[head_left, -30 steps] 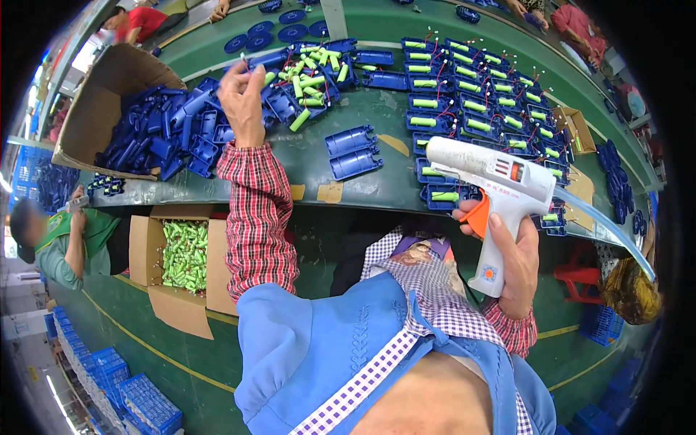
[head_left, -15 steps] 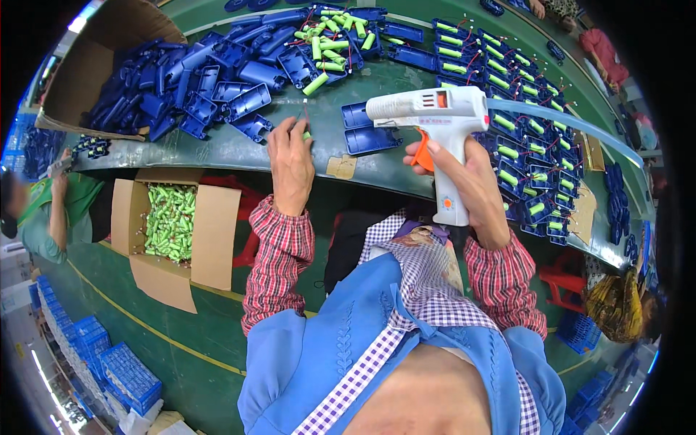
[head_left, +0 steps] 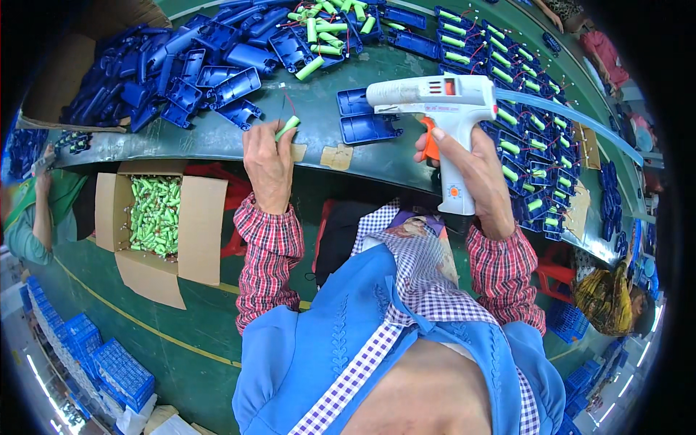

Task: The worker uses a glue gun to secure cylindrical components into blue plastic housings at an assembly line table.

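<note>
Between the thumb and fingers of my left hand (head_left: 268,163) is a green battery cell (head_left: 288,127) with a thin red wire and a small white plug sticking up from it. This hand is at the front edge of the table. My right hand (head_left: 476,170) grips a white glue gun (head_left: 453,109) by its handle, fingers by the orange trigger. A translucent glue stick (head_left: 565,110) runs out of its back. Below and left of the nozzle lie two blue plastic casings (head_left: 366,129), side by side, open face up.
Loose blue casings (head_left: 196,76) heap up at the left, by a cardboard box (head_left: 61,80). Loose cells (head_left: 326,40) lie at the back. Rows of casings with cells (head_left: 518,130) cover the right. Below left is a box of cells (head_left: 156,210); a co-worker's arm (head_left: 42,210) shows beyond.
My left hand has moved slightly left, and the cell now shows tilted up in its fingers. The glue gun has shifted slightly right relative to the casings.
</note>
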A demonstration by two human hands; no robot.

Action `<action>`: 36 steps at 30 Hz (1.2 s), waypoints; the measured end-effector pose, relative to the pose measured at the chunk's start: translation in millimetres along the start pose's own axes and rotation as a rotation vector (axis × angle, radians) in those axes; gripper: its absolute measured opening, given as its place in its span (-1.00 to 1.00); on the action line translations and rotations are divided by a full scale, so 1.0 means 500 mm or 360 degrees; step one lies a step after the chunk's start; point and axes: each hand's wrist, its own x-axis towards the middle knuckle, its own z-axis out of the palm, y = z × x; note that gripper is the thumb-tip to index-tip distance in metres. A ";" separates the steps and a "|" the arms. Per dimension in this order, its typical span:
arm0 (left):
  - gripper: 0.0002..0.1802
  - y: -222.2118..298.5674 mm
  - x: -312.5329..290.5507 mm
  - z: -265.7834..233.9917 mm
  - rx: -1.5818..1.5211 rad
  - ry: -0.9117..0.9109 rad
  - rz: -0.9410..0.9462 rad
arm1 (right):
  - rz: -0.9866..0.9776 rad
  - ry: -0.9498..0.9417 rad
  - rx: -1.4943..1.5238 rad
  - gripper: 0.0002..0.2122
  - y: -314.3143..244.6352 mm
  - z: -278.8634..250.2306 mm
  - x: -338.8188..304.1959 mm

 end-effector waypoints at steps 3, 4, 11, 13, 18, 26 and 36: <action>-0.85 0.004 0.007 -0.003 -0.0001 -0.0023 -0.0033 | -0.0005 0.0036 -0.0043 -0.67 0.000 -0.014 -0.003; -0.85 0.005 0.011 -0.004 0.0012 -0.0048 -0.0043 | -0.0005 0.0052 -0.0071 -0.67 0.001 -0.017 -0.003; -0.87 0.047 0.068 0.009 -0.0225 0.0037 0.0027 | 0.0048 0.0038 -0.0123 -0.66 0.010 -0.022 0.000; -0.86 0.066 0.087 0.023 -0.0225 0.0063 0.0095 | 0.0056 0.0055 -0.0103 -0.66 0.014 -0.025 -0.005; -0.83 0.088 0.116 0.082 -0.0297 -0.0037 0.0204 | 0.0072 0.0098 -0.0031 -0.65 0.009 -0.025 -0.023; -0.82 0.104 0.106 0.131 -0.0314 -0.0367 -0.0010 | 0.0044 0.0114 0.0049 -0.63 0.002 -0.027 -0.032; -0.80 0.104 0.102 0.137 -0.0309 -0.0344 -0.0011 | 0.0002 0.0034 -0.0114 -0.68 0.011 -0.024 0.013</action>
